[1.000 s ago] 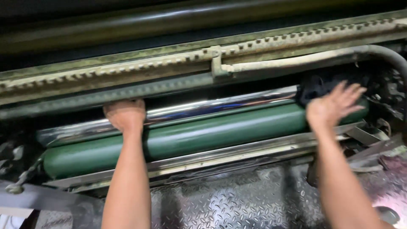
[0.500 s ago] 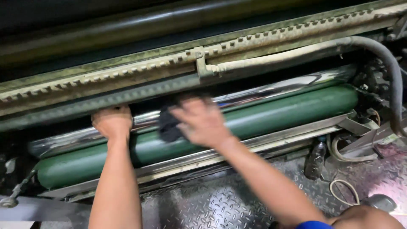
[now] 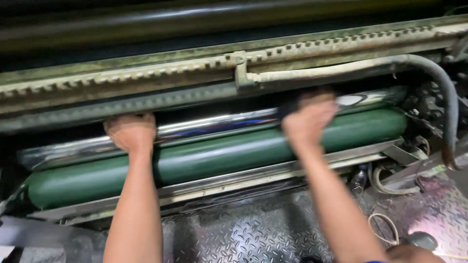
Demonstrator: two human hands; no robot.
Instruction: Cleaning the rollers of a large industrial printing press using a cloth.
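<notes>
Head view: seen from above, both bare arms reaching into a roller machine.
Right fingers: curled over a dark cloth, blurred; cloth mostly hidden beneath the hand, only a dark edge showing at the left.
Right hand: pressed on the chrome roller, right of centre, wrist crossing the green roller below.
Left fingers: tucked out of sight under the grimy metal bar; grasp cannot be told.
Left hand: knuckles up, resting against the chrome roller's left part, well apart from the right hand.
Rollers: chrome lying just above and alongside green, both running left to right, slightly tilted upward at the right.
Above: toothed, paint-worn rail with a pale hose along it, bending into a grey hose at the right.
Below: flat metal strip under the green roller, then diamond-pattern steel floor plate.
Lower right: loop of pale cord on the plate.
</notes>
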